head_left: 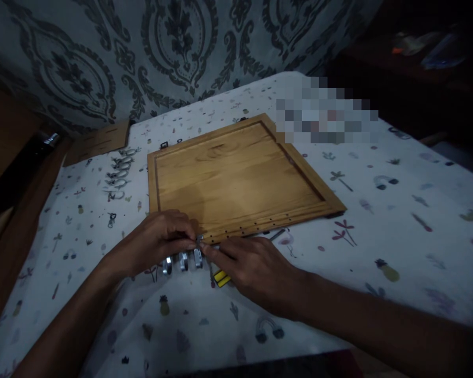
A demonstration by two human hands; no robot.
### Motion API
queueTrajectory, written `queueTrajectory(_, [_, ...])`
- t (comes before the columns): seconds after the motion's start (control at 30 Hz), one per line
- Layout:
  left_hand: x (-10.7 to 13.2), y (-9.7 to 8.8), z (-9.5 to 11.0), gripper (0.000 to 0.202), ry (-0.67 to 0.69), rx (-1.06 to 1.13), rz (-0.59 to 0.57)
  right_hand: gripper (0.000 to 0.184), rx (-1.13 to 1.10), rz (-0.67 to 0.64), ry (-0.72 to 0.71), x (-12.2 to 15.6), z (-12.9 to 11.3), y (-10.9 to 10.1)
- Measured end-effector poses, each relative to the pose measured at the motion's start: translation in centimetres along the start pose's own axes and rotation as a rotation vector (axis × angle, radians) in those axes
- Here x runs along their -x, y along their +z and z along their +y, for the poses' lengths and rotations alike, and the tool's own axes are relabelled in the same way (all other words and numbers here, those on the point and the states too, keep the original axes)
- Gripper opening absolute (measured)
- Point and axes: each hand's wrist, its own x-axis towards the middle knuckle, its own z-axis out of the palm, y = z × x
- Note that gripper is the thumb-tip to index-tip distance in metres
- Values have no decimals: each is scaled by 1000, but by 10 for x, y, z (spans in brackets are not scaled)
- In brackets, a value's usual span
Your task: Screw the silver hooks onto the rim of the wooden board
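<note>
A wooden panel (224, 173) with a raised frame lies on the patterned tablecloth, with small dark holes along its near edge. Several curved shiny metal hooks (183, 261) stick out from that edge at its left end. My left hand (157, 239) is closed in a pinch over the rightmost metal hook, its fingertips at the panel's edge. Opposite it, my right hand (252, 268) pinches at the same spot; anything between those fingertips is too small to make out. Partly hidden beneath my right hand is a yellow-and-black handle (222, 278), and a thin dark metal shaft (278, 234) shows beyond its knuckles.
More metal hooks (120, 173) lie in a row left of the panel. Behind them is a brown cardboard piece (102, 139) with slits. A pixelated item (323, 113) rests at the table's far right. Patterned fabric (181, 42) rises along the back.
</note>
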Motion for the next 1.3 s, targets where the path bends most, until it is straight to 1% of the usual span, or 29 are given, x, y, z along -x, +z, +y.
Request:
queueTrajectory(0.17, [-1,2,0,21,-16,45,-11,45,13,40,-15,0,0,2])
queueTrajectory(0.37, [-2,6,0,19,-53,129,0,42,-7,36,-10,0,0,0])
queueTrajectory(0.5, [-2,7,2,22,-1,154,24,38,-13,22,-1,0,0,-3])
queueTrajectory(0.6, [-1,7,2,25,11,137,39,41,-15,6,-4,0,0,-3])
queueTrajectory(0.67, [-1,7,2,28,7,113,42,42,-19,20,-5,0,0,-2])
queueTrajectory(0.8, [1,7,1,33,30,73,56,39,-34,39,1,0,-1,0])
queueTrajectory(0.97, [1,5,0,27,30,31,52,36,-39,37,3,0,-1,-1])
queueTrajectory(1.13, [4,3,1,27,-15,81,39,36,-8,72,1,0,0,-1])
queueTrajectory(1.2, [7,0,2,29,-35,106,61,39,-2,69,1,0,-1,0])
queueTrajectory(1.3, [15,-8,0,31,-68,67,147,43,-7,52,0,0,-1,0])
